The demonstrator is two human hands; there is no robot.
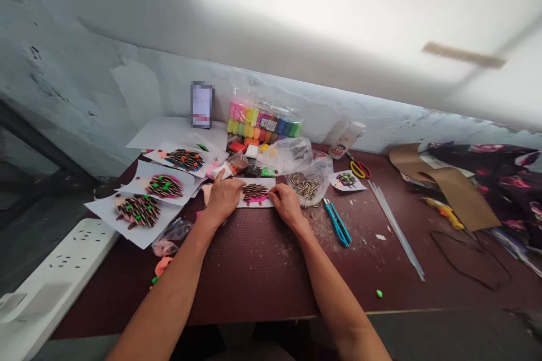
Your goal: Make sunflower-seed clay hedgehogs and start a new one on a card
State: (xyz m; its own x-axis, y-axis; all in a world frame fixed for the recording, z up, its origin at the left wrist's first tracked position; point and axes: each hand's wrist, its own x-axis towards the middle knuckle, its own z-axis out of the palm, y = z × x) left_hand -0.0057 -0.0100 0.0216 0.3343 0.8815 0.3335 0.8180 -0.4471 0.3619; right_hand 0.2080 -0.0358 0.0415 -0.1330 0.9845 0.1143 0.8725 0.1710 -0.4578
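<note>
Hedgehog craft sheet (256, 192) lies flat on the tabletop (254, 271), right between my two hands; it is a white paper with a pink body covered in dark striped seeds. My left hand (223, 197) rests on the sheet's left edge, its fingers (221, 176) loosely spread, the index pointing away from me toward the small clay pieces (237, 163) just beyond it. My right hand (287, 204) sits at the sheet's right edge with its fingers (274, 196) drawn together, tips pressed down at the paper; I cannot tell whether they pinch a seed.

Just beyond my right fingers, a clear bag of striped seeds (305, 185) lies open, and behind it a crumpled plastic bag (290, 155). To the right of those fingers a blue utility knife (337, 223) lies on the tabletop, with a small hedgehog card (346, 180), red-and-yellow scissors (359, 169) and a white bottle (347, 139) further out. Left of my left fingers three finished hedgehog sheets (163, 186) fan out, overlapping one another. Well beyond both hands, against the wall (127, 90), stands a pack of coloured clay (265, 121) with a phone (202, 105) propped just beside it. Clear sticks (396, 228) lie well to the right.
</note>
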